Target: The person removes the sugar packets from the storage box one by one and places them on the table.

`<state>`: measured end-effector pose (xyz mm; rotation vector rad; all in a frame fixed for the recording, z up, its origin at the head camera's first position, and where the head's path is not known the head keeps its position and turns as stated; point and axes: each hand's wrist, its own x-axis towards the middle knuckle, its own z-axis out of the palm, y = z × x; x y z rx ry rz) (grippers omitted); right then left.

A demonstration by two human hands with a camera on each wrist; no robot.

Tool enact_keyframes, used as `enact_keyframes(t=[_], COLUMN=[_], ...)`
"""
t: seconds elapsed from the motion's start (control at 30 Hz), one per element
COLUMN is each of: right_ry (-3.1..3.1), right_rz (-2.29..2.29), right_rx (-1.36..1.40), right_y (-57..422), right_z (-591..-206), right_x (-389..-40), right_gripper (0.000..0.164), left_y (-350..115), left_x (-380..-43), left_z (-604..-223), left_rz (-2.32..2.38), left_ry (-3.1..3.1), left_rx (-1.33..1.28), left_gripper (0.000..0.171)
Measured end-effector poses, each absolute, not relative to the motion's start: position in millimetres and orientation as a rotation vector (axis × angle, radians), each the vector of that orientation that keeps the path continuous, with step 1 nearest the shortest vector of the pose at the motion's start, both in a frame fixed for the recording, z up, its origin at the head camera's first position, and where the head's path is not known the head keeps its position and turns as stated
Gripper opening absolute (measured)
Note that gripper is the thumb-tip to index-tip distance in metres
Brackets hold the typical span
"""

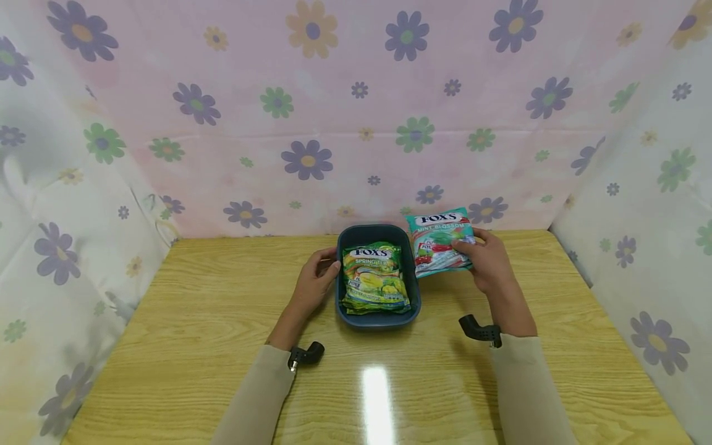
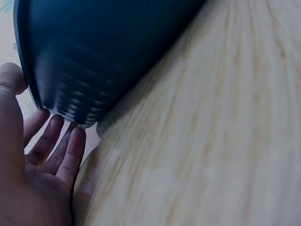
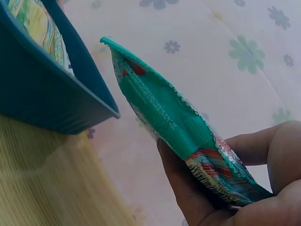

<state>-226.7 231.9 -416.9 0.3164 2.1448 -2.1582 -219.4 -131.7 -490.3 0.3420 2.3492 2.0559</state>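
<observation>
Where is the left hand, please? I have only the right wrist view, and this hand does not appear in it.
Observer: The left hand touches the left side of the tub.
Operator: Thank you. Which flavour name is on the front of the held bag?
Observer: It reads "Mint Blossom"; the head view shows that side, with the right hand gripping the right edge.
Operator: And which name has the top bag in the tub?
Observer: That one reads "Spring Tea".

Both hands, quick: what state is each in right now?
Left hand: open, touching the dark blue bin.
Right hand: closed, holding the Mint Blossom packet.
</observation>
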Motion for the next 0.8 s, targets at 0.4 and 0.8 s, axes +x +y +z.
enact_keyframes(t=[0.4,0.8], right_ry=[2.133,2.099], right_rz=[-2.132,-2.143], right_rx=[0.318,0.339], right_y=[242.0,247.1], right_z=[-426.8,-442.7], right_x=[-229.8,-235.3], right_gripper=[0.073,0.072], left_y=[-133.6,-133.3], left_x=[-231.0,-231.2], left_z=[-516.2,-515.0], left_rz=[2.097,2.096], left_ry=[2.355,2.355], left_rx=[0.351,0.335], left_gripper=[0.044,0.043])
